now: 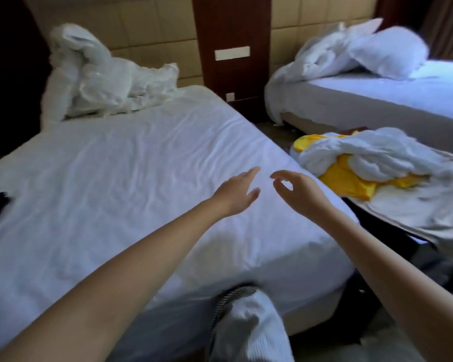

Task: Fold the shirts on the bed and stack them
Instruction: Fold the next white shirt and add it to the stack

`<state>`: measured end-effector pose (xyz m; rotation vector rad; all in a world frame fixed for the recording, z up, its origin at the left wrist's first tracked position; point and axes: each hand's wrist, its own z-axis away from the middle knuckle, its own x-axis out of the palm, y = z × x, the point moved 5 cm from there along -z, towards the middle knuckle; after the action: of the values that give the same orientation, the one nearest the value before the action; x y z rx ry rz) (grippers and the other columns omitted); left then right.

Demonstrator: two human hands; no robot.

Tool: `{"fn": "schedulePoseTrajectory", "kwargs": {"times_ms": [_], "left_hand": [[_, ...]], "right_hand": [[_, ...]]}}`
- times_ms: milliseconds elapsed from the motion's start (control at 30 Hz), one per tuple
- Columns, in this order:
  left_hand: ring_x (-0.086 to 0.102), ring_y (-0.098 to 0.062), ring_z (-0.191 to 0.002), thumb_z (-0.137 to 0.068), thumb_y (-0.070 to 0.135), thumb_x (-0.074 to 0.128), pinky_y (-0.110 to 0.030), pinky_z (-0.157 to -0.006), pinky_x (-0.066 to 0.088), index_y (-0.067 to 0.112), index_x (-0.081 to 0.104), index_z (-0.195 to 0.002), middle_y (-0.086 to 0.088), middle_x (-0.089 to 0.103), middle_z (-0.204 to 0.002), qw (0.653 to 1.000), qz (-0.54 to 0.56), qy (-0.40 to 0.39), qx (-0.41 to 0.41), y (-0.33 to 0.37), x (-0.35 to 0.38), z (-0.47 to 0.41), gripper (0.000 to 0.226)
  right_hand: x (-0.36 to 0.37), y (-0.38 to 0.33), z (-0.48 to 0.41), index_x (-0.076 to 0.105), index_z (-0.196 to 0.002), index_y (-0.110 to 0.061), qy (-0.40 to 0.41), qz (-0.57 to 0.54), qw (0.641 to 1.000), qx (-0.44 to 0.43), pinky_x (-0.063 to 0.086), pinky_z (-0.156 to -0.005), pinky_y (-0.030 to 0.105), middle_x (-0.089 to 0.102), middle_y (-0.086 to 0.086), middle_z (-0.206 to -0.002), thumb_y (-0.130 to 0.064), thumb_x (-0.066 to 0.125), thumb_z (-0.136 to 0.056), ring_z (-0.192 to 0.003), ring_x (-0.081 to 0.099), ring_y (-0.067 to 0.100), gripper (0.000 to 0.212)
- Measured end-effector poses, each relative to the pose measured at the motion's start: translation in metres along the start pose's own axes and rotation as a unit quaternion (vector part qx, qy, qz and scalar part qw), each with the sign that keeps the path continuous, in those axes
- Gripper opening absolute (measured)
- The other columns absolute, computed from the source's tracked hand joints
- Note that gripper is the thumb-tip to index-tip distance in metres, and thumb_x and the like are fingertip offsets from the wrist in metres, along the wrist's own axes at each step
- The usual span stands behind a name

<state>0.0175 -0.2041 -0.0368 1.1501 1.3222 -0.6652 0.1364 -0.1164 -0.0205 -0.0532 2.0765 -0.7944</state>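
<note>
Hands empty over white bed (115, 165), left hand (237, 190) flat, right hand (302, 190) loosely curled, clothes pile (377, 163) alongside, second bed (377, 100) beyond

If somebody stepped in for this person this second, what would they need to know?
Left hand: open, above the near bed, holding nothing.
Right hand: fingers loosely curled, holding nothing.
Things: a heap of white and yellow clothes lies to the right of the bed, off the mattress. Crumpled clear plastic sits at the bed's far end.
Done: no folded shirt or stack in view.
Left: bring the shirts over, then fold and stack them all.
</note>
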Motion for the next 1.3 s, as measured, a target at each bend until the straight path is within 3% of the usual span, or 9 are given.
{"fn": "schedulePoseTrajectory", "kwargs": {"times_ms": [133, 300, 433, 600, 800, 1000, 1100, 1200, 1300], "left_hand": [[0.042, -0.028, -0.129, -0.099, 0.039, 0.041, -0.040, -0.100, 0.036, 0.024, 0.015, -0.151, -0.005, 0.036, -0.149, 0.980, -0.147, -0.074, 0.115, 0.060, 0.040, -0.056, 0.060], [0.040, -0.030, -0.130, -0.099, 0.038, 0.041, -0.042, -0.102, 0.039, 0.021, 0.021, -0.149, -0.009, 0.035, -0.149, 0.992, -0.023, -0.077, 0.093, 0.096, 0.063, -0.127, 0.057], [0.037, -0.029, -0.132, -0.099, 0.033, 0.039, -0.040, -0.103, 0.036, 0.018, 0.026, -0.147, -0.008, 0.036, -0.148, 0.995, 0.062, -0.003, 0.074, 0.113, 0.092, -0.164, 0.052], [0.045, -0.028, -0.128, -0.092, 0.035, 0.036, -0.040, -0.100, 0.039, 0.014, 0.036, -0.144, -0.011, 0.046, -0.142, 0.956, 0.187, 0.205, 0.095, 0.094, 0.131, -0.170, 0.056], [0.031, -0.028, -0.138, -0.088, 0.051, 0.042, -0.041, -0.104, 0.035, 0.029, 0.018, -0.149, -0.012, 0.024, -0.154, 0.957, 0.195, 0.183, 0.115, 0.092, 0.144, -0.178, 0.070], [0.030, -0.031, -0.139, -0.085, 0.054, 0.040, -0.044, -0.102, 0.038, 0.044, 0.004, -0.141, -0.012, 0.019, -0.156, 0.951, 0.220, 0.185, 0.112, 0.094, 0.141, -0.174, 0.068], [0.026, -0.031, -0.139, -0.087, 0.043, 0.046, -0.042, -0.104, 0.035, 0.049, 0.002, -0.139, -0.010, 0.008, -0.158, 0.947, 0.240, 0.184, 0.107, 0.098, 0.131, -0.170, 0.069], [0.028, -0.033, -0.137, -0.086, 0.037, 0.032, -0.041, -0.108, 0.030, 0.030, 0.035, -0.142, -0.015, 0.020, -0.155, 0.951, 0.234, 0.187, 0.080, 0.094, 0.122, -0.162, 0.056], [0.050, -0.039, -0.118, -0.087, 0.030, 0.035, -0.034, -0.099, 0.034, -0.001, 0.064, -0.100, -0.022, 0.059, -0.121, 0.938, 0.280, 0.184, 0.091, 0.094, 0.118, -0.153, 0.044]], "right_hand": [[-0.028, 0.074, 0.004, 0.066, -0.112, -0.015, 0.017, 0.030, 0.995, 0.092, 0.043, -0.088, 0.034, 0.068, 0.004, -0.111, -0.019, 0.054, -0.092, -0.106, 0.061, 0.025, 0.024], [-0.066, 0.153, -0.002, 0.068, -0.106, -0.014, 0.065, 0.101, 0.976, 0.183, 0.044, -0.081, 0.037, 0.068, 0.011, -0.109, -0.018, 0.054, -0.090, -0.103, 0.060, 0.033, 0.022], [-0.079, 0.202, -0.013, 0.067, -0.093, -0.017, 0.118, 0.117, 0.956, 0.242, 0.042, -0.077, 0.038, 0.068, 0.014, -0.098, -0.021, 0.050, -0.091, -0.093, 0.060, 0.036, 0.018], [-0.071, 0.242, -0.038, 0.054, -0.127, -0.017, 0.189, 0.205, 0.934, 0.226, 0.026, -0.103, 0.041, 0.050, 0.009, -0.135, -0.023, 0.051, -0.091, -0.124, 0.041, 0.032, 0.037], [-0.074, 0.292, -0.082, 0.053, -0.127, -0.017, 0.171, 0.241, 0.900, 0.320, 0.013, -0.108, 0.037, 0.039, 0.005, -0.145, -0.034, 0.042, -0.094, -0.136, 0.024, 0.025, 0.039], [-0.050, 0.262, -0.054, 0.068, -0.080, -0.008, 0.328, 0.177, 0.913, 0.167, 0.028, -0.089, 0.033, 0.067, 0.013, -0.094, -0.028, 0.052, -0.083, -0.095, 0.057, 0.027, 0.026], [-0.033, 0.204, -0.041, 0.057, -0.060, -0.012, 0.317, 0.101, 0.943, 0.025, 0.034, -0.067, 0.030, 0.058, 0.004, -0.061, -0.014, 0.060, -0.079, -0.066, 0.043, 0.011, 0.020], [-0.009, 0.166, -0.032, 0.048, -0.057, -0.016, 0.231, 0.007, 0.973, -0.002, 0.034, -0.056, 0.028, 0.044, -0.009, -0.057, -0.019, 0.058, -0.084, -0.057, 0.036, 0.005, 0.028], [-0.005, 0.154, -0.018, 0.059, -0.069, -0.006, 0.209, -0.044, 0.977, 0.001, 0.048, -0.067, 0.035, 0.061, 0.000, -0.070, -0.032, 0.051, -0.088, -0.069, 0.055, 0.009, 0.033]]}}
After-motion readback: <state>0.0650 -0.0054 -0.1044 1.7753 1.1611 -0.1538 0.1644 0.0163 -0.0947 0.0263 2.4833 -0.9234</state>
